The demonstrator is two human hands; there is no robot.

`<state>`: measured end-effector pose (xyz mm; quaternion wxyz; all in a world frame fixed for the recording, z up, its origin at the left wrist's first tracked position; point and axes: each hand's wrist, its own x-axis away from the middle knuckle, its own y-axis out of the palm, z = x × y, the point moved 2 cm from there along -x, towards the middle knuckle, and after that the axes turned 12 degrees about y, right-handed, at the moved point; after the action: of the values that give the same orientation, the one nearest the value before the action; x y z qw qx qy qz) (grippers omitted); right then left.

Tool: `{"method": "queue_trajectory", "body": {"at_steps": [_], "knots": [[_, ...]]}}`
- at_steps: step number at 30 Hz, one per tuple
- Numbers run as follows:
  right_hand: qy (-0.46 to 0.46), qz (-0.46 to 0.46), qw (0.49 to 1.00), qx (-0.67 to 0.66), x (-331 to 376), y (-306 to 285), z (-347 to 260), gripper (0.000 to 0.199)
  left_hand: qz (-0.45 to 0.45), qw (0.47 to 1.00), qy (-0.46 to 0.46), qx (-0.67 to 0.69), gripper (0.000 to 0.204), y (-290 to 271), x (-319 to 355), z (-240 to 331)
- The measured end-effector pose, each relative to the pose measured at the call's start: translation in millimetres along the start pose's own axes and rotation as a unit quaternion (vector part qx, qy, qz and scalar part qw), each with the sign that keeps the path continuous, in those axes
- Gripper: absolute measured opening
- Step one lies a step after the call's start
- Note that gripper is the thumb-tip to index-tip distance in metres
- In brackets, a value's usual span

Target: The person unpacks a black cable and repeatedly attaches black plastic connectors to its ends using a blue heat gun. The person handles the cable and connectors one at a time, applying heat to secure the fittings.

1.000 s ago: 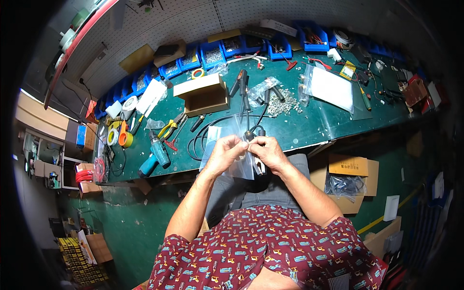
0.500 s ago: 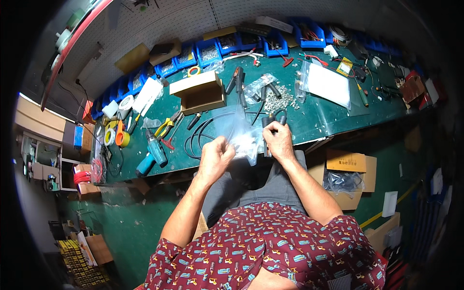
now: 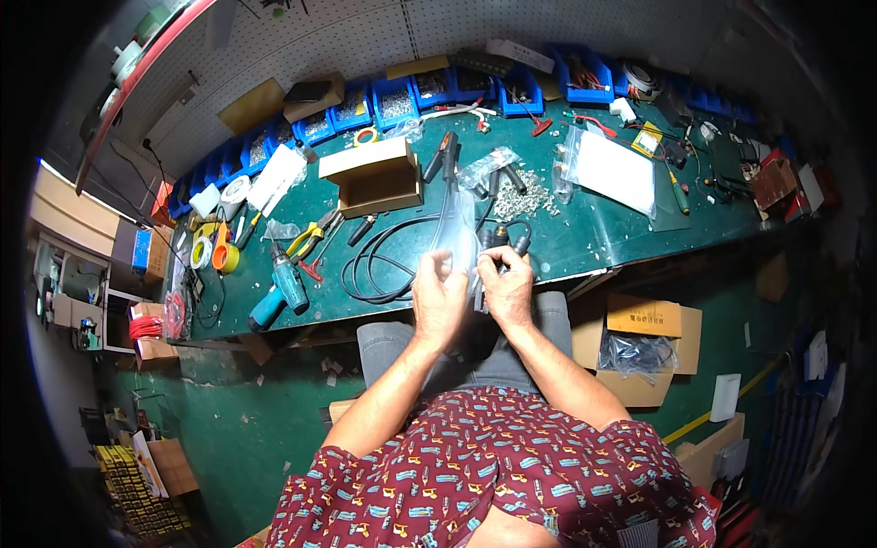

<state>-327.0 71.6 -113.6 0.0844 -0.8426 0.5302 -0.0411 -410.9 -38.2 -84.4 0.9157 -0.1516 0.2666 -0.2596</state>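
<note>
A clear plastic bag (image 3: 457, 228) hangs between my hands at the table's front edge, its far end lying over the bench. My left hand (image 3: 438, 301) is closed on the bag's near left side. With thumb and fingers pinched, my right hand (image 3: 507, 290) grips its near right edge. Just beyond the right hand are black cable connectors (image 3: 521, 243), close to its fingertips. A coiled black cable (image 3: 365, 265) lies to the left, partly behind the bag. Beyond the bag stands a black handle-shaped part (image 3: 449, 155).
An open cardboard box (image 3: 379, 187) stands behind the coil. Pliers (image 3: 311, 239) and a teal cordless drill (image 3: 285, 288) lie left. Small metal pieces (image 3: 525, 198) are heaped right of centre, near a white sheet (image 3: 617, 173). Blue bins (image 3: 395, 100) line the back.
My hands have come closer together, the left moving right. My right hand has let go of the black connector and now pinches the bag, which is stretched out longer.
</note>
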Motion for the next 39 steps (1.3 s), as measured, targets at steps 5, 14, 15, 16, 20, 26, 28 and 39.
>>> {"method": "queue_trajectory", "body": {"at_steps": [5,14,15,16,20,26,28,39], "knots": [[-0.083,0.04,0.992,0.086,-3.4,-10.5,-18.1,0.005,0.027,0.999,-0.003,0.037,0.01,-4.3,10.3,-20.6],[-0.044,-0.057,0.997,-0.016,-7.9,-30.7,-11.7,0.024,0.074,0.997,0.032,0.02,0.012,-12.9,-28.2,0.3],[-0.042,-0.067,0.997,-0.021,-5.7,-39.4,-19.0,0.027,0.063,0.997,0.037,-0.018,0.012,-16.0,-27.8,-4.3],[-0.039,-0.078,0.996,-0.024,-4.8,-49.9,-21.6,0.03,0.052,0.996,0.041,-0.056,0.012,-18.8,-26.4,-9.6],[0.139,-0.222,0.952,-0.16,6.6,-90.9,-47.1,0.088,0.032,0.993,0.075,-0.085,0.011,-4.8,-22.3,-20.3],[0.158,-0.384,0.832,-0.368,18.4,-101.1,-67.7,0.101,-0.003,1.0,0.023,0.012,0.012,13.8,-17.6,-14.8],[0.19,-0.383,0.838,-0.339,11.1,-93.4,-45.4,0.094,-0.007,0.998,0.012,0.055,0.011,13.2,-19.7,-11.8],[0.241,-0.395,0.86,-0.214,7.5,-80.9,-2.8,0.092,-0.102,0.993,0.055,-0.005,0.022,8.9,-10.9,-18.6]]}}
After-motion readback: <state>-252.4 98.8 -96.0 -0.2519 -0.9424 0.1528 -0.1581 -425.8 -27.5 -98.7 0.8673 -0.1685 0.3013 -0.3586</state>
